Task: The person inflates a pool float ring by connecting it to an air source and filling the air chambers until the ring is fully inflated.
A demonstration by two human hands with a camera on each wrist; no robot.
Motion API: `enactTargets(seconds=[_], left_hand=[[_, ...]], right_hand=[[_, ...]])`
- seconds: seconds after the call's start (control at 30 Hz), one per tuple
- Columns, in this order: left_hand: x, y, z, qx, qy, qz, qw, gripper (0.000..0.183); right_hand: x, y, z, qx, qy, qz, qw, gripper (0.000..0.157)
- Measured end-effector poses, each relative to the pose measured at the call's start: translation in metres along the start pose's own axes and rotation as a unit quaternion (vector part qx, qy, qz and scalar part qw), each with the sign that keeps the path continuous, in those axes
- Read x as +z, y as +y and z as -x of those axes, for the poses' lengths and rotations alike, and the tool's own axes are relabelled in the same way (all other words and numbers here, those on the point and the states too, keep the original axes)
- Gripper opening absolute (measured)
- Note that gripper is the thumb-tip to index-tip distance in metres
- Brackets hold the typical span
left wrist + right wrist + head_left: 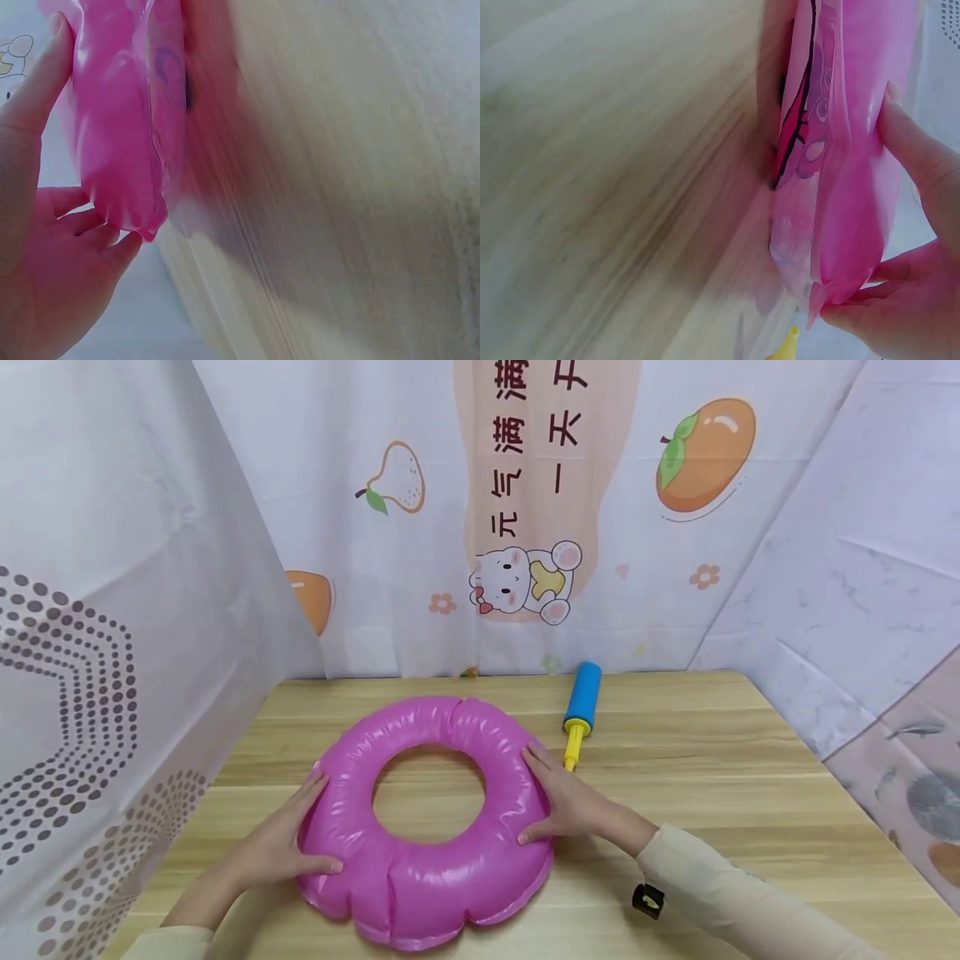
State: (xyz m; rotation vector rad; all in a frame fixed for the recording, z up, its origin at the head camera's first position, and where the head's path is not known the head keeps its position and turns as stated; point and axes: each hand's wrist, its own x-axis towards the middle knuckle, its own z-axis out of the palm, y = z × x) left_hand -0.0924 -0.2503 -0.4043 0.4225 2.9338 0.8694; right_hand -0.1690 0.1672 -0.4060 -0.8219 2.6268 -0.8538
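A pink inflated swim ring (431, 881) lies over the wooden table, its plain pink side up and its near edge wrinkled. My left hand (277, 852) holds its left side, thumb on top and fingers along the outer edge. On the opposite side my right hand (566, 797) grips the ring in the same manner. The right wrist view shows a printed pattern with black lines on the underside of the swim ring (866, 172). Fingertips of the left hand (67, 277) curl at the seam in the left wrist view.
A blue hand pump (583, 693) with a yellow handle lies behind the ring, to the right. The wooden table (697, 760) ends at a printed curtain (420, 635) at the back. Patterned cloths hang on both sides. A small black device (648, 901) sits at the right wrist.
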Motion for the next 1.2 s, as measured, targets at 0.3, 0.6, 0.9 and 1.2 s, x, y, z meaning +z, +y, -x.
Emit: enactTargets(seconds=[0.3, 0.6, 0.9, 1.2], left_hand=[[0.008, -0.003, 0.012, -0.003, 0.020, 0.034, 0.9992, 0.117], [0.007, -0.001, 0.011, -0.014, 0.025, 0.021, 0.9994, 0.110], [0.003, 0.017, 0.002, -0.022, 0.081, -0.111, 0.9902, 0.103], [-0.006, 0.036, -0.010, 0.014, 0.197, -0.243, 0.9498, 0.086]], right_hand=[[0.004, 0.001, 0.010, -0.022, 0.013, -0.010, 1.000, 0.116], [0.000, 0.004, 0.007, -0.039, 0.004, 0.002, 0.999, 0.107], [-0.006, 0.013, 0.019, -0.064, 0.123, 0.117, 0.983, 0.083], [-0.022, 0.033, 0.034, 0.021, 0.293, 0.197, 0.935, 0.076]])
